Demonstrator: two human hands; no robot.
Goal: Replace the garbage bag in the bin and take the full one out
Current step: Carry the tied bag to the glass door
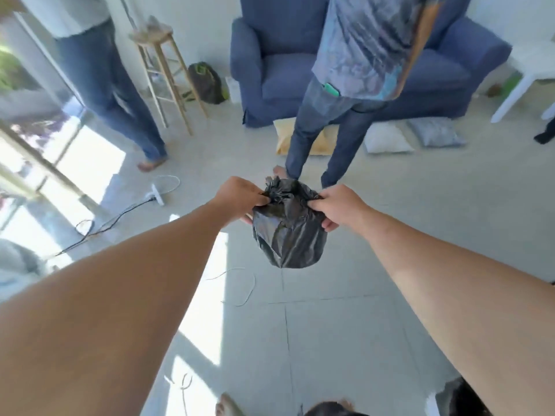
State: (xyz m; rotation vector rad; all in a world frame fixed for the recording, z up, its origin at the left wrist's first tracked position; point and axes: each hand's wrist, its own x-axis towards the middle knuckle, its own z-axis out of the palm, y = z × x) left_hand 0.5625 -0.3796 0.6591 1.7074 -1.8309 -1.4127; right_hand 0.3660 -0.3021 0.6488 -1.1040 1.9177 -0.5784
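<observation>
Both arms reach forward and hold a black bag (289, 226) in the air above the tiled floor (330, 340). The bag is full and rounded, its plastic gathered into a crumpled bunch at the top.

The left hand (240, 197) sits at the bag's upper left. Its fingers are closed and pinch the gathered plastic just beside the bunch, with a fingertip showing lower down against the bag's left side.

The right hand (338, 207) sits at the upper right, opposite the left. Its thumb and forefinger pinch the plastic near the bunch, and its other fingers curl around the bag's right side, touching it.

So the bag hangs between the two hands, with its neck level with them and its body below them, nearer the camera. Its bottom is clear of the floor.

Beyond the bag a person in jeans (327, 136) stands close, feet just behind the bunch. Behind that person is a blue armchair (270, 70) with pillows (387, 139) on the floor at its foot. A second person (102, 76) stands at left beside a wooden stool (163, 70). A dark cable (99, 226) and a white cord (246, 289) lie on the floor left of the bag.
</observation>
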